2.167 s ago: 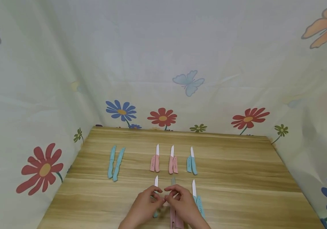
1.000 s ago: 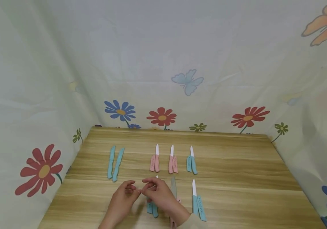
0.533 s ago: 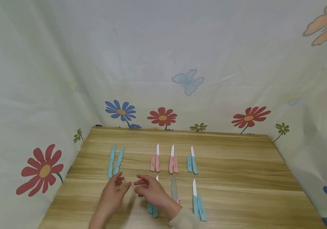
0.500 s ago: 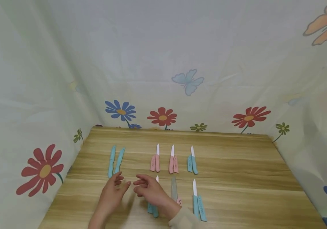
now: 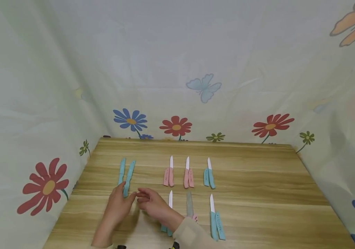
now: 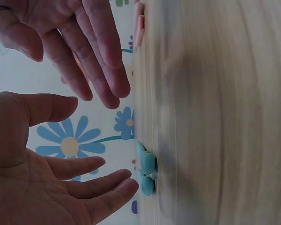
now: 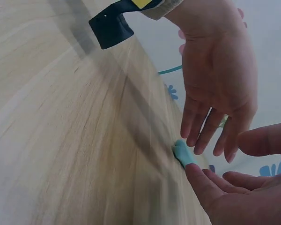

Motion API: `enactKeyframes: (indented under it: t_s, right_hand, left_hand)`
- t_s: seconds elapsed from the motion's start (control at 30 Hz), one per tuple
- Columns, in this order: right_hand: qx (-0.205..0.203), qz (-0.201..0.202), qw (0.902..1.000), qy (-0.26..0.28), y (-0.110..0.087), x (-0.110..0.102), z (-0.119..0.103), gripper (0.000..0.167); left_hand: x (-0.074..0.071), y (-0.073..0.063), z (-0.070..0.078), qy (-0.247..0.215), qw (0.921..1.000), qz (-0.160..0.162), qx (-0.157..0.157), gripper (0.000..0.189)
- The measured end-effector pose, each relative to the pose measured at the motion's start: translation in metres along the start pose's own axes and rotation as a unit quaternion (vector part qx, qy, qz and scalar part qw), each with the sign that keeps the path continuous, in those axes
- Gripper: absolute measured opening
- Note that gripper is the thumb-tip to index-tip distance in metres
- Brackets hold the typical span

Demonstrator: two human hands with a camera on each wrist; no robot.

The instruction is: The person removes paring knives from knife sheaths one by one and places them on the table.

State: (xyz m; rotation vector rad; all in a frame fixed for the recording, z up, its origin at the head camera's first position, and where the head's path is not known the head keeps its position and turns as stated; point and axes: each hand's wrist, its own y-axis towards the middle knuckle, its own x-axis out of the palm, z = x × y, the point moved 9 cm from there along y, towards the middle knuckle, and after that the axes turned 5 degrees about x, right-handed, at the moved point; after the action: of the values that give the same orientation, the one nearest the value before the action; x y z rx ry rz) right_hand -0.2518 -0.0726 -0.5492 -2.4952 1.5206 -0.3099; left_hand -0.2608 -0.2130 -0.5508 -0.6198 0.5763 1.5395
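Two sheathed teal paring knives (image 5: pixel 129 178) lie side by side at the left of the table. My left hand (image 5: pixel 116 207) is over their handle ends, fingers loosely spread, holding nothing. In the left wrist view the rounded teal handle ends (image 6: pixel 147 162) lie beyond the left fingertips; contact cannot be told. My right hand (image 5: pixel 155 204) hovers just right of the left hand, fingers relaxed, nothing gripped. Its forearm partly covers a white-bladed teal knife (image 5: pixel 170 199). In the right wrist view the right hand (image 7: pixel 253 197) faces the left palm (image 7: pixel 220 75).
Behind lie two pink knives (image 5: pixel 171 172) (image 5: pixel 186 178) and a teal one (image 5: pixel 211 178), unsheathed, their sheaths alongside. Nearer are a grey blade (image 5: pixel 190 204) with a pink part, half covered by the sleeve, and a teal knife (image 5: pixel 213 221) with its sheath. A flowered curtain (image 5: pixel 152 69) surrounds the table.
Both hands, earlier close together over the front-row knives, have moved left and spread apart slightly. The left hand has reached forward to the sheathed teal knives. The knives have not visibly moved.
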Motion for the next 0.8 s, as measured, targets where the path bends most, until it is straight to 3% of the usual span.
enactKeyframes:
  t_s: [0.33,0.57,0.8]
  right_hand:
    - [0.012,-0.014,0.9998,-0.006,0.018,0.012,0.003,0.072]
    - [0.024,-0.012,0.9994,0.022,0.03,0.018,0.012,0.077]
    - [0.009,-0.008,0.9989,0.046,0.041,0.02,0.019,0.074]
  left_hand:
    - [0.0,0.01,0.001,0.032,0.9994,0.009,0.009,0.064]
    - [0.0,0.013,0.005,0.049,0.9979,0.029,0.032,0.057]
    - [0.002,0.017,0.007,0.061,0.9968,0.033,0.041,0.052]
